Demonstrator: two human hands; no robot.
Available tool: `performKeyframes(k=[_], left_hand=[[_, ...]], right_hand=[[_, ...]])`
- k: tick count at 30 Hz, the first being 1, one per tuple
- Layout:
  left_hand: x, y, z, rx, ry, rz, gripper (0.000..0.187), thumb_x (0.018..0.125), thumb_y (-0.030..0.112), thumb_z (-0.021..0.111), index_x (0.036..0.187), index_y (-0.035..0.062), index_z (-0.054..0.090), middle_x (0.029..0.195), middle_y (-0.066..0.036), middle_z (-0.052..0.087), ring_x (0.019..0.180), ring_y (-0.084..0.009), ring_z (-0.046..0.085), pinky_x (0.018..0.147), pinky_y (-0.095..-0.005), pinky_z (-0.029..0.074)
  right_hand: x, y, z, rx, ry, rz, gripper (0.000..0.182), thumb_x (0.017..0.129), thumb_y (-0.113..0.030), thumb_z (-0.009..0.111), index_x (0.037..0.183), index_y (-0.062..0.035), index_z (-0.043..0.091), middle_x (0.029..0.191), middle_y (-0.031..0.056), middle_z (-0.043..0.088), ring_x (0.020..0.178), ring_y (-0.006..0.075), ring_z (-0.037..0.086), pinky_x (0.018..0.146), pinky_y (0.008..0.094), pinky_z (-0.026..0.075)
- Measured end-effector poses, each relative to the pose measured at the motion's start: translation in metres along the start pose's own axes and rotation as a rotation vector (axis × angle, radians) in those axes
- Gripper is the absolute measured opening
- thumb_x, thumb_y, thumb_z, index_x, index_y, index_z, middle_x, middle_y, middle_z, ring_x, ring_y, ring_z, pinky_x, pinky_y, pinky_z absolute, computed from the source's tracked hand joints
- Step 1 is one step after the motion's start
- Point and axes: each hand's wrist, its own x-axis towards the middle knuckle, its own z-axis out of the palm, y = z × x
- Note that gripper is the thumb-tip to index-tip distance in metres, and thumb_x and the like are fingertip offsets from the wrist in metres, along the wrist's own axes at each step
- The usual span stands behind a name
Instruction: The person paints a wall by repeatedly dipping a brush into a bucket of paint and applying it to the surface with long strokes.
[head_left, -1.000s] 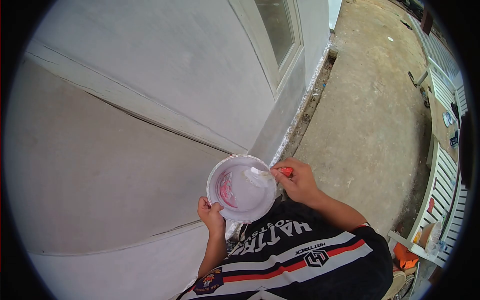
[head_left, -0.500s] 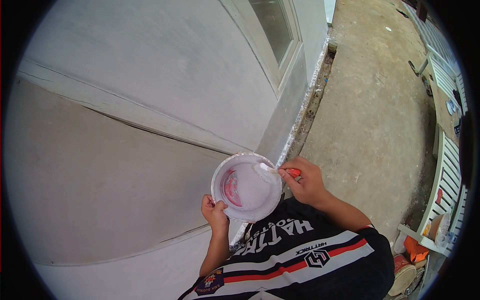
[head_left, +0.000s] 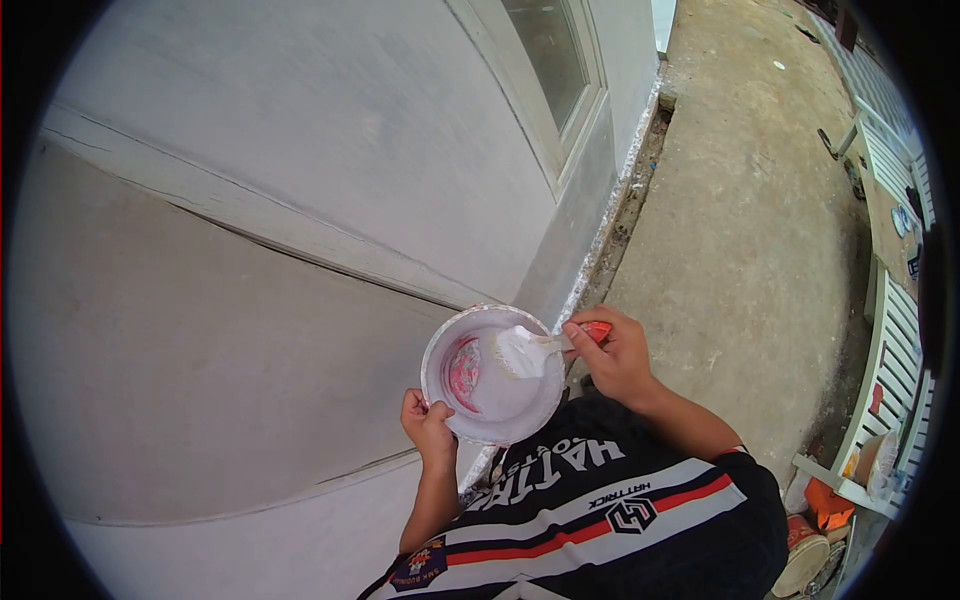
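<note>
My left hand (head_left: 428, 425) grips the near-left rim of a round white paint bucket (head_left: 436, 372), its fingers closed around the edge. Whitish paint coats the inside, and a red patch shows on the inner left wall. In my right hand (head_left: 612, 352) is a paintbrush (head_left: 524, 352) with a red handle, held between thumb and fingers. Its broad bristles are loaded with white paint and lie over the bucket's opening, near the right inner side.
On the left stands a pale wall (head_left: 300, 150) with a ledge and a framed window (head_left: 555, 80). A narrow gutter (head_left: 635, 190) runs along its base beside the concrete floor (head_left: 730, 240). White slatted benches (head_left: 880, 370) and an orange item (head_left: 828, 505) are at right.
The paintbrush has turned, so its broad bristle face now shows over the bucket, further left. My right hand has rotated slightly; my left hand keeps its hold on the rim.
</note>
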Motion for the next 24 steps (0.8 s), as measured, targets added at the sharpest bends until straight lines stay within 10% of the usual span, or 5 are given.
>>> performKeyframes(k=[13, 24], left_hand=[[-0.006, -0.006, -0.009, 0.008, 0.025, -0.006, 0.023, 0.053, -0.011, 0.046, 0.062, 0.0072, 0.035, 0.061, 0.003, 0.038, 0.054, -0.0065, 0.034, 0.05, -0.0196, 0.027], [-0.017, -0.006, -0.031, -0.034, 0.124, -0.062, 0.022, 0.053, -0.011, 0.045, 0.064, 0.0063, 0.037, 0.061, 0.001, 0.042, 0.053, -0.0074, 0.037, 0.049, -0.0199, 0.031]], right_hand=[[-0.003, -0.002, -0.006, -0.07, -0.063, -0.068, 0.006, 0.082, -0.004, 0.059, 0.083, 0.0021, 0.06, 0.073, 0.0082, 0.056, 0.062, 0.0129, 0.058, 0.053, 0.0236, 0.048], [0.013, 0.041, 0.005, 0.786, 0.306, 0.302, 0.021, 0.089, -0.015, 0.052, 0.095, 0.0057, 0.054, 0.083, 0.0112, 0.058, 0.071, 0.0198, 0.062, 0.064, 0.0312, 0.056]])
